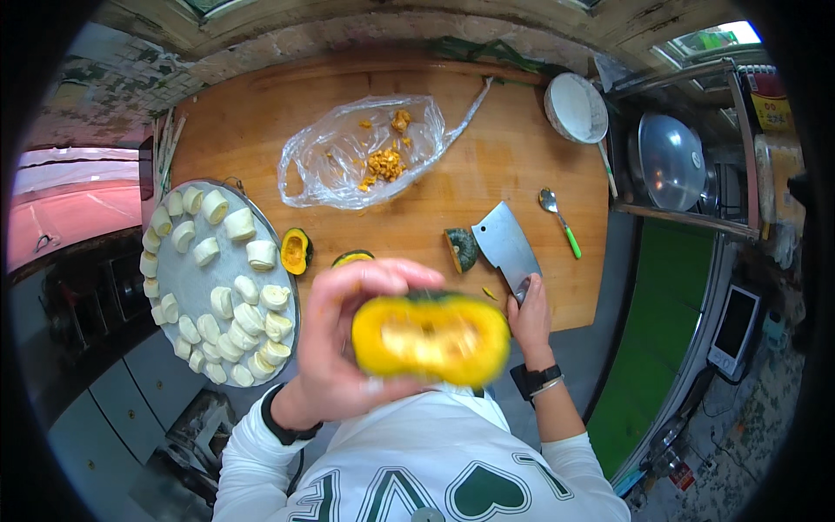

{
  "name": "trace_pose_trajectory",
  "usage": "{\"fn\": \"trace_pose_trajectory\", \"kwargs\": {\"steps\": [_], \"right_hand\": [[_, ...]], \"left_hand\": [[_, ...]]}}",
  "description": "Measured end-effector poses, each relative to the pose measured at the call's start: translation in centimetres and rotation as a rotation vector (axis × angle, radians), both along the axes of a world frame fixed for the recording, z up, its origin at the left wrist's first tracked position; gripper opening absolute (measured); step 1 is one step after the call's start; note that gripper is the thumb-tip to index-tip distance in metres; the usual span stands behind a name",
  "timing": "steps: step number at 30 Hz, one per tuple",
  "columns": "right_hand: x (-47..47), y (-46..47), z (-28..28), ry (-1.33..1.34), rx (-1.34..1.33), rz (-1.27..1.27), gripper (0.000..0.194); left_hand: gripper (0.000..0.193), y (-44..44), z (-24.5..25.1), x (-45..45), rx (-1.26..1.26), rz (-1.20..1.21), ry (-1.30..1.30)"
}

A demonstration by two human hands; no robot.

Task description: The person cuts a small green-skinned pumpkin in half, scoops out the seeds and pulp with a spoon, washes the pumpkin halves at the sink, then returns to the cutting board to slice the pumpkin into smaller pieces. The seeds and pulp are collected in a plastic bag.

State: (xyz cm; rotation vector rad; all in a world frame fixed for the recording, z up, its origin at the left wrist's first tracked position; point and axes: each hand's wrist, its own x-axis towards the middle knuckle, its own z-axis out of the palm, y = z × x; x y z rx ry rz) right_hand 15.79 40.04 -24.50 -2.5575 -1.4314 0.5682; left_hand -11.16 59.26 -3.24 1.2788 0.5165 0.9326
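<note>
My left hand (333,339) holds up a cut half of a squash (430,339), its yellow flesh and seed hollow facing the camera, slightly blurred. My right hand (531,313) grips the handle of a cleaver (507,241) whose blade lies on the wooden table (496,156). Just left of the blade is a dark green squash piece (461,250). Partly hidden behind my left hand is another squash piece (353,256). A hollowed squash half (297,251) rests beside the round tray. Orange seeds and pulp (385,164) lie on a clear plastic bag (313,153).
On the left, a round tray (196,274) bears many rolled dough pieces (248,318). A spoon with a green handle (569,235) lies at the right, below a bowl of white powder (575,107). A metal rack (685,220) with a steel bowl (672,160) stands beyond the table's right side.
</note>
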Motion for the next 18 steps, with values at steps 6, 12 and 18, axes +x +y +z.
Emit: {"fn": "trace_pose_trajectory", "kwargs": {"steps": [6, 12, 18], "right_hand": [[0.1, 0.7, 1.0, -0.11, -0.087, 0.039, 0.062], [-1.0, 3.5, 4.7, -0.115, -0.018, 0.137, 0.058], [-4.6, 9.7, 5.5, 0.11, 0.28, 0.171, 0.064]], "left_hand": [[0.07, -0.6, -3.6, -0.9, -0.234, -0.001, 0.035], [0.056, -0.4, -3.8, -1.3, -0.775, 0.078, -0.161], [0.048, 0.1, -4.3, -0.9, -0.944, 0.15, -0.193]]}}
